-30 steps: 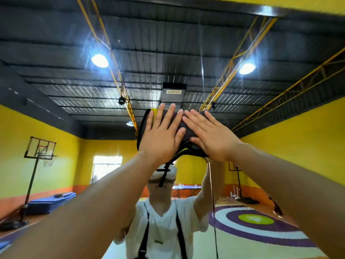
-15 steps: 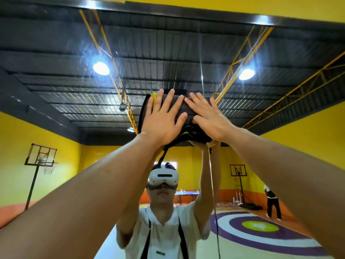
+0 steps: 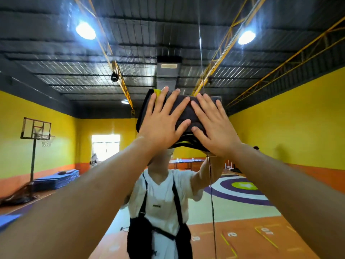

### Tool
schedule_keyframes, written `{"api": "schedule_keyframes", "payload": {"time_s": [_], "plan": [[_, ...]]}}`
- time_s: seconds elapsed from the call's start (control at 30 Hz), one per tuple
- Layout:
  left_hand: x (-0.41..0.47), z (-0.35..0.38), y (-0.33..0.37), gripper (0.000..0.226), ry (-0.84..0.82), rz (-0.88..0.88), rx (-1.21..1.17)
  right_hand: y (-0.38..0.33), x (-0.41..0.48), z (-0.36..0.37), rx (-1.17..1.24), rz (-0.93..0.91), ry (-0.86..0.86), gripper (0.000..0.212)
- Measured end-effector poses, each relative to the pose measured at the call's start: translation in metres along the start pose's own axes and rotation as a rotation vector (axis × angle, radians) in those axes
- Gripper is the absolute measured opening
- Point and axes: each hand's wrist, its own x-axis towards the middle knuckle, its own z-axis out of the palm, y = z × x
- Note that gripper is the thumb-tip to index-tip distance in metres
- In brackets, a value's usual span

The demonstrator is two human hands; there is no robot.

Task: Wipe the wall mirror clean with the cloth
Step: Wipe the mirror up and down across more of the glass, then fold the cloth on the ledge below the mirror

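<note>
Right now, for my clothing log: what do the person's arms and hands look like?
Left hand and right hand are bare: no gloves, rings or watch visible. Both forearms are uncovered, no sleeve in view. Reflected: a white short-sleeved T-shirt with black straps.

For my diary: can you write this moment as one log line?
wiping mirror | left hand flat on cloth | right hand flat on cloth

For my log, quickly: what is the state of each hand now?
Left hand: open, pressing flat on the dark cloth.
Right hand: open, pressing flat on the dark cloth too.
</note>
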Motion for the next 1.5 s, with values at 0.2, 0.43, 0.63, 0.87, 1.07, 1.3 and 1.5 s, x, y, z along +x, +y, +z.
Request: {"api": "schedule_keyframes", "payload": {"time_s": [0.2,0.43,0.63,0.87,1.07,1.3,1.5], "plan": [[-0.085,0.009,0.038,0.062,-0.026,0.076,-0.059,-0.035,-0.098,0.014,0.048,-0.001,-0.048,0.076],[-0.187,0.022,0.088,0.057,-0.041,0.114,-0.209,-0.088,-0.214,0.040,0.103,0.053,0.010,0.065],[-0.281,0.028,0.134,0.053,-0.106,0.088,-0.302,-0.133,-0.303,0.049,0.206,0.149,-0.120,0.082],[-0.382,0.008,0.186,0.054,-0.327,0.088,-0.320,-0.178,-0.396,0.048,0.334,0.199,-0.284,0.055],[-0.472,-0.016,0.229,0.063,-0.622,0.107,-0.325,-0.227,-0.490,0.035,0.344,0.244,-0.592,0.054],[-0.584,-0.059,0.294,0.054,-1.116,-0.075,-0.656,-0.295,-0.597,-0.002,0.387,0.284,-0.941,0.052],[-0.662,-0.092,0.349,0.039,-1.479,-0.405,-0.977,-0.333,-0.666,-0.032,0.421,0.254,-1.144,0.049]]}}
